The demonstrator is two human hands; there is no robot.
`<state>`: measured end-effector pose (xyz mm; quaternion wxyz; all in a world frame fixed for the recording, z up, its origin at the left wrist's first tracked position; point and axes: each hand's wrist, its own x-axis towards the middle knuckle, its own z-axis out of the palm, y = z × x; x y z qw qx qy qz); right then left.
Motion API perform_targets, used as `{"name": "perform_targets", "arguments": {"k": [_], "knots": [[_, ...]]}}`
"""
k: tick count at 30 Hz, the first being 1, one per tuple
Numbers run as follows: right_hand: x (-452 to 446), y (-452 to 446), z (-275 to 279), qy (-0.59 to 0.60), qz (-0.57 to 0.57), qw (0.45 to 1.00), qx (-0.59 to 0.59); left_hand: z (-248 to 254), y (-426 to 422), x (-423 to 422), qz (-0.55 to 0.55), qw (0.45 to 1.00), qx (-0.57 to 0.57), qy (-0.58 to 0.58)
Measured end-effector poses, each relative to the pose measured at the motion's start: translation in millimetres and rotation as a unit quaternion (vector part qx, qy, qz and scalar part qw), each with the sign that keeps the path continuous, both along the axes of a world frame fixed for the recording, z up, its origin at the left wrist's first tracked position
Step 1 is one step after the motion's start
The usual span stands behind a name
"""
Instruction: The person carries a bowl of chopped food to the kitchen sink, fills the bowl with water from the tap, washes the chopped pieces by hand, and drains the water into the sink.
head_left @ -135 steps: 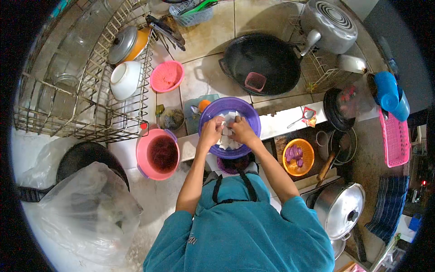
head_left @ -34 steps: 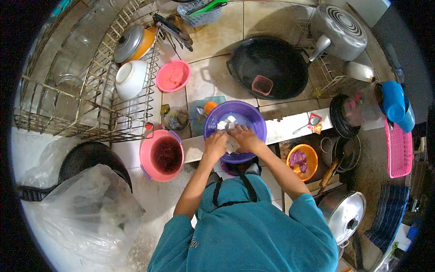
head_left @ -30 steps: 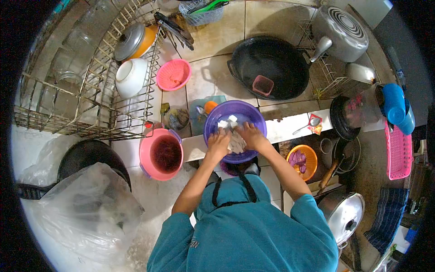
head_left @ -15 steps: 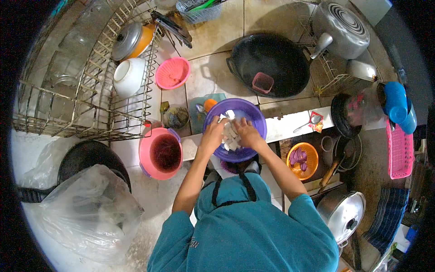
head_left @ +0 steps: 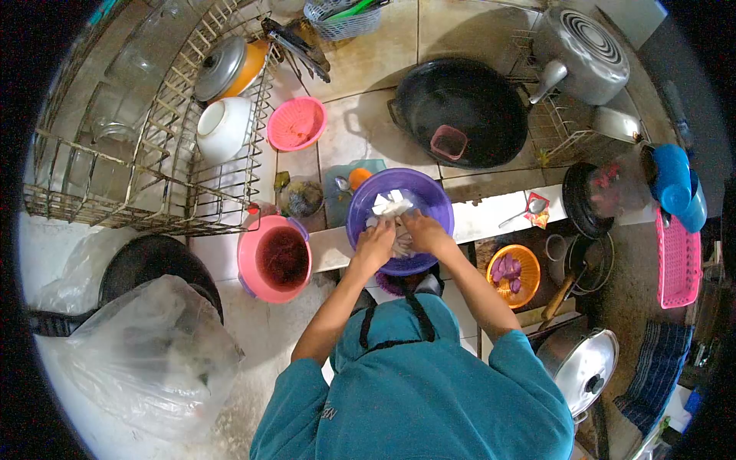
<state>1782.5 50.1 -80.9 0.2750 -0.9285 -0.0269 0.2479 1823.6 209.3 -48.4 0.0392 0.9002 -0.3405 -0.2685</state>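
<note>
A purple basin (head_left: 359, 201) holds whitish liquid and a heap of white cut pieces (head_left: 392, 203), some blocky, some strip-like; their exact kind is unclear. Inside the basin's near half, my left hand (head_left: 376, 244) presses its bent fingers round some of the pieces from the left. Opposite it, my right hand (head_left: 427, 234) curls over the same pieces from the right, fingertips partly sunk among them. The two hands nearly meet in the middle. More white pieces lie beyond the fingertips, toward the far wall of the basin.
Left of the basin stands a pink tub (head_left: 248, 249) of dark red liquid. An orange basket (head_left: 534, 285) with purple slices is at right. Behind are a black wok (head_left: 460, 92), a pink strainer (head_left: 297, 123) and a wire rack (head_left: 172, 165). A spoon (head_left: 535, 205) lies on the ledge.
Both hands have slid toward my body within the basin and drawn together, fingers now more bent into the pieces. White blocks at the far side have come into view.
</note>
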Motion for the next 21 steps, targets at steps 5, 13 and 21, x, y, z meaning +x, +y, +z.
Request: {"name": "perform_targets", "arguments": {"k": [5,13,21], "knots": [[-14,-16,-1,-0.041,-0.038,0.998,0.010,19,-2,4,0.005,0.999,-0.034,0.012],[-6,-9,-9,-0.045,-0.073,0.996,0.005,-14,-6,-5,-0.034,0.996,-0.076,-0.018],[-16,-14,-5,-0.116,-0.062,0.991,0.010,5,-3,-2,-0.037,0.987,-0.153,0.022]]}}
